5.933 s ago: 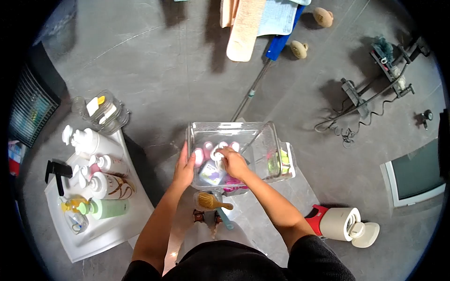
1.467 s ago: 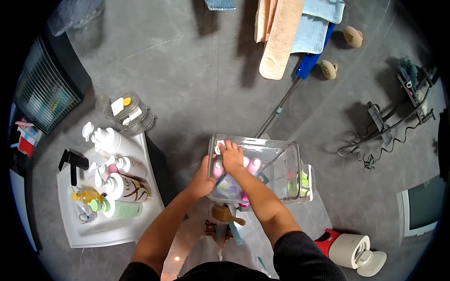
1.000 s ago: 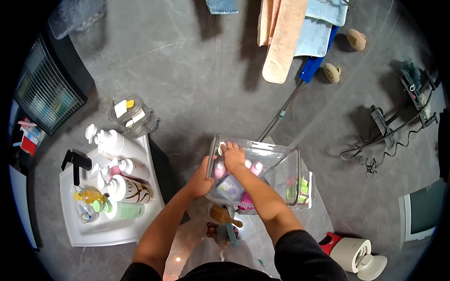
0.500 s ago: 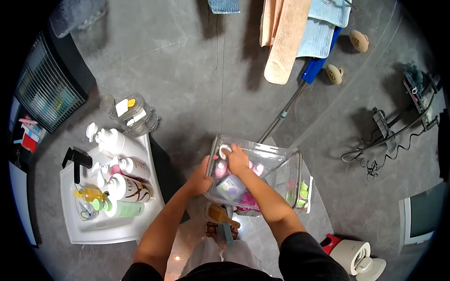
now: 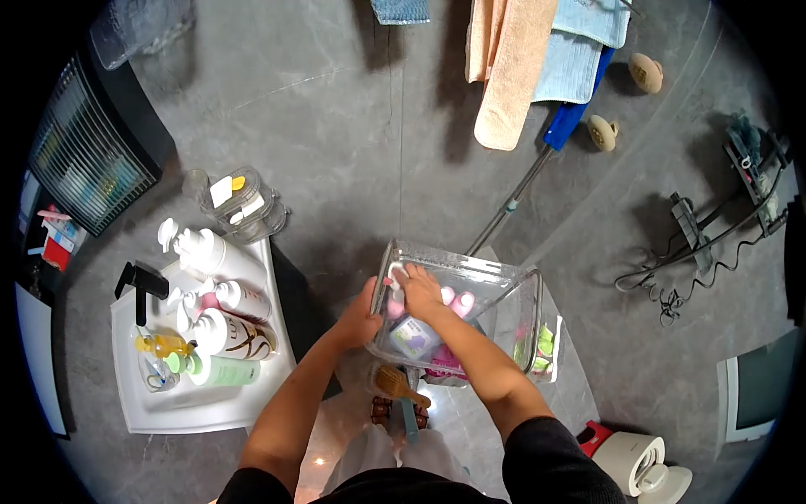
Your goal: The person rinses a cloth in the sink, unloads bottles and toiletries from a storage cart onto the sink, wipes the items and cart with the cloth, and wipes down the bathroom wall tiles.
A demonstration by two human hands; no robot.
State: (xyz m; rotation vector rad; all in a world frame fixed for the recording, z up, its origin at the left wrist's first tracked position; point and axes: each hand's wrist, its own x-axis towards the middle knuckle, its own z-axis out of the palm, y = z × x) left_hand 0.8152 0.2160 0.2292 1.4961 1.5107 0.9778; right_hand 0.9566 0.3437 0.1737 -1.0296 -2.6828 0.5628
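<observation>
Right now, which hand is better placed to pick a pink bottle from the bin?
Likely your right hand: it's inside the bin, close to the pink bottles, while your left hand holds the bin's side.

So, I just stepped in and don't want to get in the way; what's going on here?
Someone is busy with a clear bin. Their left hand grips its left end, while their right hand reaches inside, fingers at a white item in the far left corner; whether they grip it is hard to tell. Pink items and a purple-labelled pack are also in the bin. Off to the left, several pump bottles are at a white basin, untouched.
</observation>
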